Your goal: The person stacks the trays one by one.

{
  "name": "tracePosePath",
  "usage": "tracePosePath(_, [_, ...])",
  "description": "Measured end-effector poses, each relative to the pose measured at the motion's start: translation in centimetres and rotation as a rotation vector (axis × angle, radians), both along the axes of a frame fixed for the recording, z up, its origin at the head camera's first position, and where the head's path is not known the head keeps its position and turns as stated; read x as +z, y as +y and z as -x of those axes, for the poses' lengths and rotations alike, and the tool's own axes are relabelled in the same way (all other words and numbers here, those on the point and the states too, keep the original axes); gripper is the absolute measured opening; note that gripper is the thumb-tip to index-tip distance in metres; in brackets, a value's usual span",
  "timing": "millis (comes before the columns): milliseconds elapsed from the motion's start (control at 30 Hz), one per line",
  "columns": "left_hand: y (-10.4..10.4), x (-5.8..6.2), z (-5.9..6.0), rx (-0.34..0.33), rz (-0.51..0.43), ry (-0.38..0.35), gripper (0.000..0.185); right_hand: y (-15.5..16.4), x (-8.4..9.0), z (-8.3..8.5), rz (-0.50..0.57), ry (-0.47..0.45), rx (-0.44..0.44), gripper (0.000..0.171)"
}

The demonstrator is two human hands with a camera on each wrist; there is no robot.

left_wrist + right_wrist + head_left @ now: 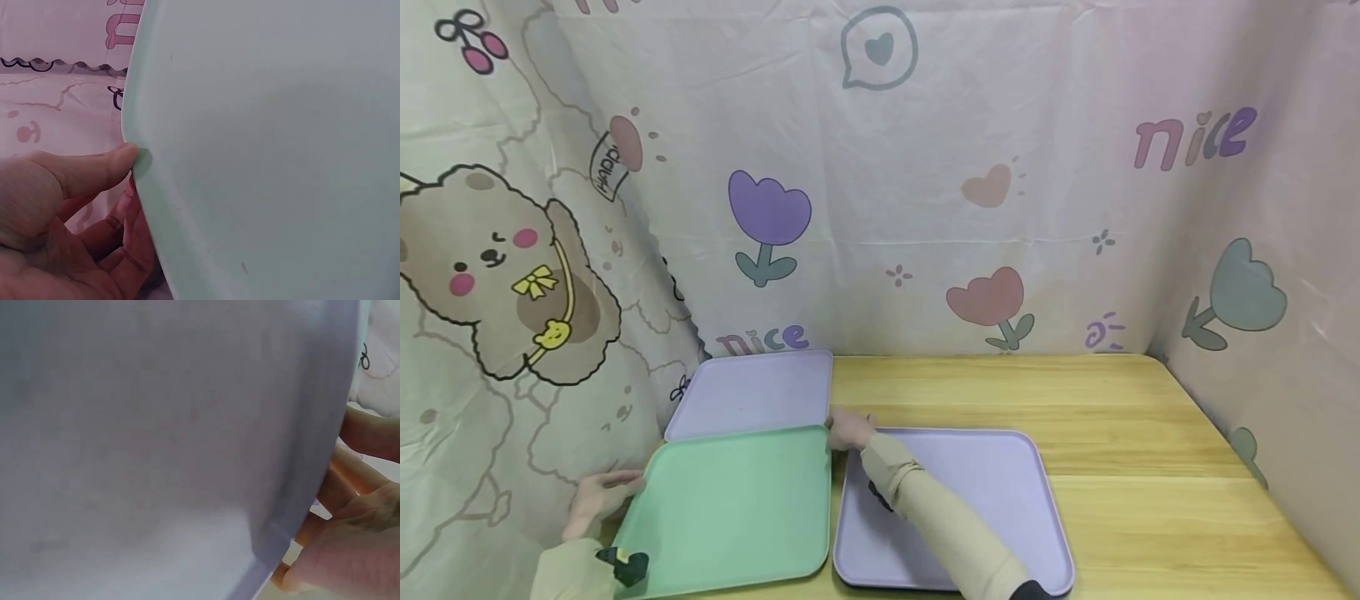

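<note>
A green tray (pixel 737 508) lies at the left of the wooden table, its far edge overlapping a light purple tray (pixel 760 387) behind it in the head view. My left hand (pixel 598 500) pinches its left rim, thumb (pixel 119 164) on top and fingers curled below. At the tray's far right corner, my right hand (pixel 850 431) grips the rim; its fingertips are partly hidden in the right wrist view. Beneath my right forearm lies a second light purple tray (pixel 977 483), whose edge (pixel 312 437) covers part of that hand from the wrist camera.
The wooden table (pixel 1120 467) extends to the right of the trays. A printed curtain (pixel 895 167) hangs along the back and both sides, close to the table's left edge. A dark edge shows under the front of the right purple tray.
</note>
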State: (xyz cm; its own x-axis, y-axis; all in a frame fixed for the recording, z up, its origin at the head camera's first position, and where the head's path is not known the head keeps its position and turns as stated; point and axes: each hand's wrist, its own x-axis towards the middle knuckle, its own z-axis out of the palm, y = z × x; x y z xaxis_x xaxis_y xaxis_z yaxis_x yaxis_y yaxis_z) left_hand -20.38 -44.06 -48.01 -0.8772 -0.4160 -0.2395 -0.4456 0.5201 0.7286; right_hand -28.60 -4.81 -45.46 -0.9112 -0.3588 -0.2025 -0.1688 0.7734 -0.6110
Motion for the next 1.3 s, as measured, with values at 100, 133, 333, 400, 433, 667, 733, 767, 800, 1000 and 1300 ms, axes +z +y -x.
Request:
tracePosePath(100, [-0.2, 0.3, -0.1, -0.011, 0.015, 0.018, 0.038, 0.2, 0.0, 0.2, 0.038, 0.012, -0.008, 0.041])
tracePosePath(133, [-0.2, 0.4, -0.1, -0.015, 0.021, 0.022, 0.039, 0.3, 0.0, 0.3, 0.056, 0.02, -0.013, 0.04])
tracePosePath(333, [-0.1, 1.5, 0.1, -0.025, 0.0, 0.023, 0.047, 0.9, 0.3, 1.0, 0.186, 0.078, -0.033, 0.027])
tracePosePath(400, [0.0, 2.0, 0.2, -0.017, -0.028, 0.021, 0.049, 1.1, 0.4, 1.1, 0.268, 0.068, -0.021, 0.025])
tracePosePath(433, [0.1, 2.2, 0.2, -0.02, -0.042, 0.023, 0.051, 1.2, 0.5, 1.2, 0.313, 0.055, -0.014, 0.024])
tracePosePath(667, [2.3, 3.7, 0.3, -0.069, -0.131, 0.067, 0.055, 3.0, 1.8, 1.8, 0.427, 0.076, -0.01, 0.026])
tracePosePath(733, [3.2, 4.0, 0.5, -0.092, -0.12, 0.081, 0.053, 3.8, 2.2, 1.9, 0.427, 0.075, -0.021, 0.026])
tracePosePath(767, [3.5, 4.2, 0.6, -0.105, -0.111, 0.09, 0.052, 4.3, 2.4, 1.9, 0.429, 0.067, -0.027, 0.027])
tracePosePath(800, [3.9, 4.3, 0.8, -0.114, -0.114, 0.099, 0.052, 4.7, 2.6, 2.0, 0.437, 0.059, -0.033, 0.027])
tracePosePath(1000, [6.5, 5.0, 1.5, -0.18, -0.124, 0.111, 0.052, 7.9, 3.5, 2.1, 0.477, 0.046, -0.035, 0.024])
tracePosePath(1300, [10.6, 5.1, 2.4, -0.291, -0.162, 0.148, 0.044, 12.3, 3.8, 2.3, 0.476, 0.053, -0.08, 0.03])
